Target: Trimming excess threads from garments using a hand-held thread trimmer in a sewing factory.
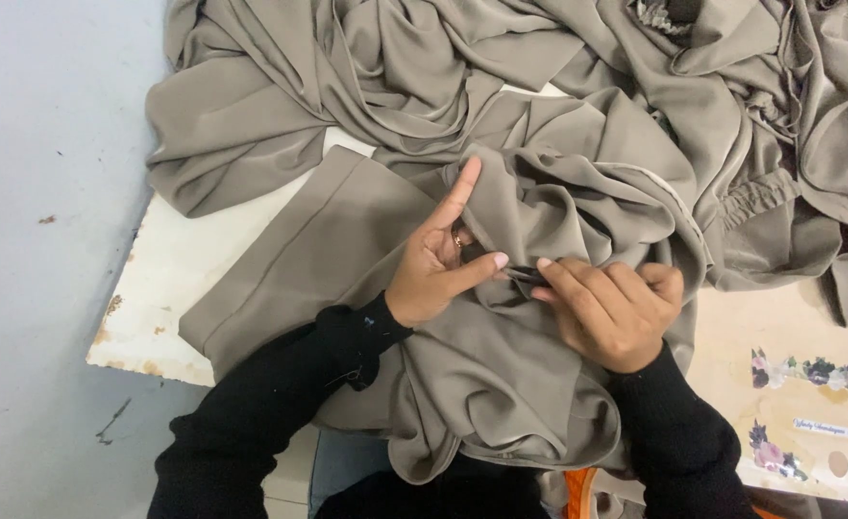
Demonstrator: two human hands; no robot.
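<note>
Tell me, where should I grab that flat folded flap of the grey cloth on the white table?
Pinch the flat flap at its straight stitched edge on the left, coming from the bare table side. It probably lifts easily there: it lies smooth and clear of both the left hand and right hand, unlike the bunched folds.

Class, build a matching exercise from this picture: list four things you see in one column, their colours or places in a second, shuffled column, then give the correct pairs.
Column one:
1. fabric
2. left hand
3. right hand
4. table

Column two:
A. white, chipped at its edge
B. forefinger stretched out, ring on one finger
C. taupe, heaped in folds
D. fingertips pinching a small dark thing against the cloth

Pairs: 1-C, 2-B, 3-D, 4-A
</note>
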